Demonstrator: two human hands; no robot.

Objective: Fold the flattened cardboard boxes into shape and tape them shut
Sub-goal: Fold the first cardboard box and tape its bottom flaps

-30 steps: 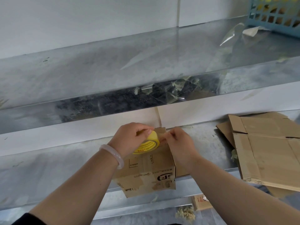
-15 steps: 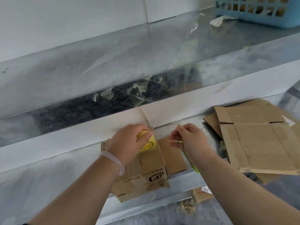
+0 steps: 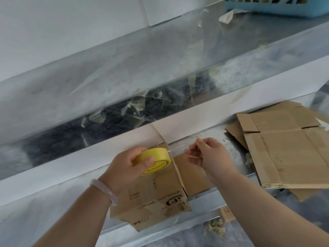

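A small folded cardboard box sits on the metal shelf, its near end hanging over the front edge. My left hand grips a yellow-cored roll of clear tape above the box top. A strip of clear tape stretches from the roll to the right. My right hand pinches the free end of that strip, just right of the box. A brown flap lies flat beside the box under my right wrist.
A stack of flattened cardboard boxes lies on the shelf at the right. A blue plastic basket stands on the upper shelf at top right. Scraps of old clear tape cling to the upper shelf's front.
My right hand has pulled away from the roll to the right, drawing out a longer strip of tape. My left hand has tilted the roll up so its yellow side shows.
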